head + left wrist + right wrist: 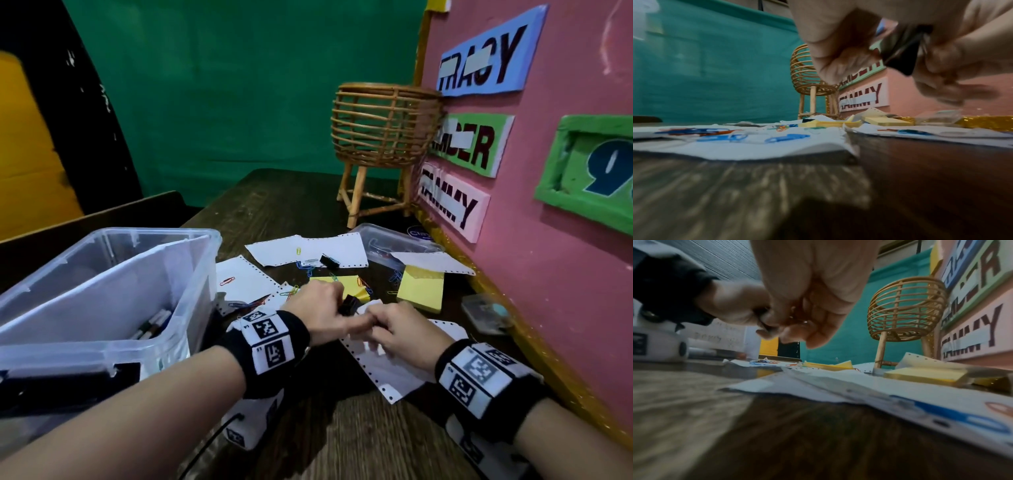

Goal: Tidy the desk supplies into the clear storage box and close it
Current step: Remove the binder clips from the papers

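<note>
The clear storage box (pixel 191 274) stands open at the left with pens (pixel 154 323) inside. In front of me both hands meet just above the desk. My left hand (pixel 337 306) grips a black binder clip (pixel 348 304), seen close up as a dark wedge (pixel 900 55) between the fingers. My right hand (pixel 378 323) has curled fingers that pinch the same clip from the right (pixel 941 69). A second binder clip (pixel 329 261), yellow sticky pads (pixel 421 289), coloured paper clips (pixel 226 281) and perforated paper sheets (pixel 394 373) lie scattered on the dark wooden desk (pixel 342 438).
A wicker basket on legs (pixel 383 126) stands at the back against the pink board (pixel 548 222) that walls the right side. A small clear container (pixel 390 241) and a small clear case (pixel 486 313) sit near the board. A green cloth hangs behind.
</note>
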`<state>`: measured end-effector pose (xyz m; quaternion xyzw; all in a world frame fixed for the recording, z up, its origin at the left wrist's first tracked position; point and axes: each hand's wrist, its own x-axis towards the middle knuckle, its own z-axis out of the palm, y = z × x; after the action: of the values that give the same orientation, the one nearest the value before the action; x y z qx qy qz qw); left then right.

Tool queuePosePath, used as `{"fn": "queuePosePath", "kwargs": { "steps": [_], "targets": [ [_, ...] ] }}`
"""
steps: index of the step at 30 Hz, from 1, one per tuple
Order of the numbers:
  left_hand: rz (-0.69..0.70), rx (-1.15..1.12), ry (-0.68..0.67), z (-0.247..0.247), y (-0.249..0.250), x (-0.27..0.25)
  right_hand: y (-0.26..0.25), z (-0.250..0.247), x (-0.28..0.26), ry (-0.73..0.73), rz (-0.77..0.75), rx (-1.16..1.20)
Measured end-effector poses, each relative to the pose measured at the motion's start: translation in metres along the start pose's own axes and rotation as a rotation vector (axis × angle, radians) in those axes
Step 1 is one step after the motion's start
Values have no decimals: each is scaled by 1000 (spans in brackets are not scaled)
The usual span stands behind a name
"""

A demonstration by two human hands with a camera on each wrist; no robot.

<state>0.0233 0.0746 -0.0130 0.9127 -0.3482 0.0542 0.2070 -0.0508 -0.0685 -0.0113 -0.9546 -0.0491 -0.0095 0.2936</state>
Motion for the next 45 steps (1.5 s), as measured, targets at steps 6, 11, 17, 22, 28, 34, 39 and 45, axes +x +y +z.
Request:
{"fn": "queuePosePath", "kwargs": {
  "steps": [6,11,17,22,28,34,39,45],
  "targets": [
    [33,151,-47,3,1,0,3,-2,7,115,88,-373],
    [194,21,-11,6,-1,-2,7,5,7,95,102,-497],
    [332,-230,-18,-2,8,-12,6,1,7,144,133,-349],
    [235,-334,56,-3,12,-12,1,-5,-4,256,-54,-122],
    [93,-351,108,1,8,-5,-5,-1,-6,185,-127,-95],
    [146,-309,-36,4,10,3,-3,-2,-4,64,-115,-26],
    [16,-260,8,8,14,14,1,1,3,20,-83,-59],
    [-70,-194,64,15,3,29,-4,0,12,25,23,-222]
  ]
}}
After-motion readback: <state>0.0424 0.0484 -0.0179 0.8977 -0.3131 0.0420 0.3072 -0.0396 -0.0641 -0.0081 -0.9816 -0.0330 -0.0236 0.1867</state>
